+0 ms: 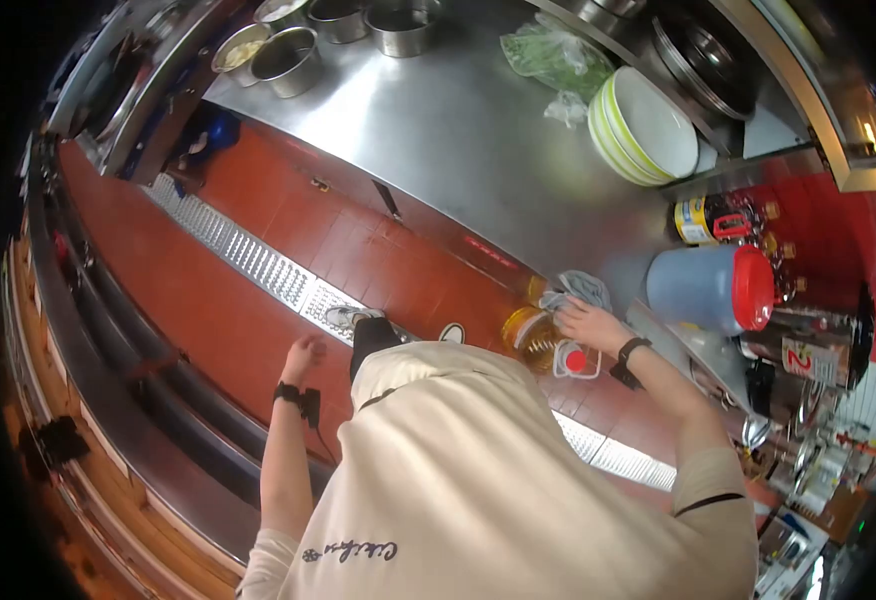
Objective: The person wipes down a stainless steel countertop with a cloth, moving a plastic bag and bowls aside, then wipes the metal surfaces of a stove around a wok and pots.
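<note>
My right hand (590,326) is closed on a crumpled grey cloth (580,287) at the front edge of the steel counter (478,130). Just below the hand are a clear bottle of yellow oil (531,335) and a container with a red cap (575,361). My left hand (303,358) hangs over the red floor at the left of my body, its fingers curled in and nothing visible in them. Each wrist wears a black band.
Metal pots (285,62) stand at the counter's far left end. Towards the right are bagged greens (558,57), stacked green-rimmed bowls (658,125), dark bottles (708,218) and a red-lidded tub (693,287). A metal drain grate (248,250) crosses the floor.
</note>
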Available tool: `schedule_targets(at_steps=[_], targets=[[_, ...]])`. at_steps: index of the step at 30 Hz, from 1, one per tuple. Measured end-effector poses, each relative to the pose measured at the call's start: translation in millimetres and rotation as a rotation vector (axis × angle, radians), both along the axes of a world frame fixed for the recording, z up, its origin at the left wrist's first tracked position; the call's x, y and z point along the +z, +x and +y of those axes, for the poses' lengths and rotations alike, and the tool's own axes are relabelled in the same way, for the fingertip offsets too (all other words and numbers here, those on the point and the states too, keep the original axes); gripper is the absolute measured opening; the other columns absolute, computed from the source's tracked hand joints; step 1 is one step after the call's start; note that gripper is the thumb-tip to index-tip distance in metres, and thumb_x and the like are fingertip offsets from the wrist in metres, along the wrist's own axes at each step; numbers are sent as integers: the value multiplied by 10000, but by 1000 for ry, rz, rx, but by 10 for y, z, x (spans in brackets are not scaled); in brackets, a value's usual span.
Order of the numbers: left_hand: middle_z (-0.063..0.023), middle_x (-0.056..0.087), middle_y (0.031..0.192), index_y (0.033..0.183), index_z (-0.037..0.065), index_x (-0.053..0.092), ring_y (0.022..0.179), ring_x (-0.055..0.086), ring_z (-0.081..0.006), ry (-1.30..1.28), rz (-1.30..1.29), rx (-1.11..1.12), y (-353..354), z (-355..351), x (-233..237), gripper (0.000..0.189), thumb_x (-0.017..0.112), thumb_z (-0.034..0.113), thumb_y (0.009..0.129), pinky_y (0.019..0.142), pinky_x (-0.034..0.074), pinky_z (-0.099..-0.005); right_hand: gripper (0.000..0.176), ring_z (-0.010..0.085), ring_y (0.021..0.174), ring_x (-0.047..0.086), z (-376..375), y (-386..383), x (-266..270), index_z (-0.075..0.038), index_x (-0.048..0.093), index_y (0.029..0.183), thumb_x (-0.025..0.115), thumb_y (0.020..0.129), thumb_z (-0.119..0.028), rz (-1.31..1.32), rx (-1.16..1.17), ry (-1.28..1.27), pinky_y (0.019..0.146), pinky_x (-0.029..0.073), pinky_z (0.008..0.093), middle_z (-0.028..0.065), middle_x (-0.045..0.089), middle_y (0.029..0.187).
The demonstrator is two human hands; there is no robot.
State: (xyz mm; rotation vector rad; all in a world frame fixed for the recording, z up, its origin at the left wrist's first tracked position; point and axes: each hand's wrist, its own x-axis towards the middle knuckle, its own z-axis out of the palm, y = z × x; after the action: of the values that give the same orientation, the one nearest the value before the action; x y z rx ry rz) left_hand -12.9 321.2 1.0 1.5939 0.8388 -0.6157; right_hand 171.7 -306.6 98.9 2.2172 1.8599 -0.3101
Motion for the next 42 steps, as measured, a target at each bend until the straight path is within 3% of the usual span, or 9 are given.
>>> schedule_targets(at_steps=[3,5,8,14,16,18,29,36,42], targets=[[-134,672,1114,1299,34,574,969,663,-235,52,-55,19,165,-78,115,359,445,164,991,833,532,-358,248,211,1301,493,239,174,48,-92,630,1053,563,818,-135,21,-38,43,1221,236,427,80,583,1314],[-119,678,1106,1297,47,585,966,660,-219,117,-19,17,180,-170,252,371,428,138,973,814,522,-336,286,237,1336,459,471,178,69,-104,622,1104,554,826,-106,71,-114,55,1218,222,479,105,542,1374],[-112,714,1024,1234,59,634,862,705,-203,161,16,41,-32,-194,188,338,418,130,984,734,559,-335,337,241,1374,419,949,425,-74,-126,628,1158,557,829,-107,43,-65,204,1212,219,505,107,498,1431],[-104,723,1003,1211,57,654,845,708,-208,150,82,164,-774,-125,-201,357,429,110,939,719,559,-337,509,368,1425,309,2310,996,23,-105,572,1312,582,808,-37,66,-191,374,1199,232,512,156,331,1543],[-99,697,1049,1268,17,593,880,673,-197,215,168,101,-883,-94,-79,385,405,137,954,707,541,-325,517,383,1420,310,2813,1230,-5,-91,552,1331,575,817,-36,10,-162,394,1198,232,514,168,330,1540],[-107,710,1004,1223,22,629,853,689,-205,212,153,282,-1060,-109,-41,334,457,144,963,722,557,-333,520,409,1412,314,3346,1481,-110,-55,509,1367,546,848,-50,-77,-133,413,1194,232,521,188,355,1521],[-103,696,905,1112,32,655,771,689,-192,-16,270,1008,-2126,137,-89,250,475,157,991,644,552,-306,448,348,1405,346,5845,2551,-181,-63,608,1206,629,758,-49,-84,67,363,1204,204,507,156,496,1409],[-79,710,953,1170,68,644,782,697,-173,-53,361,988,-2120,716,-430,267,472,186,1003,649,553,-312,397,324,1352,409,6299,2702,-140,-73,633,1128,662,732,-82,-129,183,268,1195,223,516,148,573,1306],[-84,708,986,1204,64,636,812,697,-171,28,157,847,-1522,1902,-504,298,468,196,997,677,563,-322,377,323,1291,461,6464,2760,-154,-78,643,1093,639,717,-51,-17,129,293,1185,251,502,135,601,1226]])
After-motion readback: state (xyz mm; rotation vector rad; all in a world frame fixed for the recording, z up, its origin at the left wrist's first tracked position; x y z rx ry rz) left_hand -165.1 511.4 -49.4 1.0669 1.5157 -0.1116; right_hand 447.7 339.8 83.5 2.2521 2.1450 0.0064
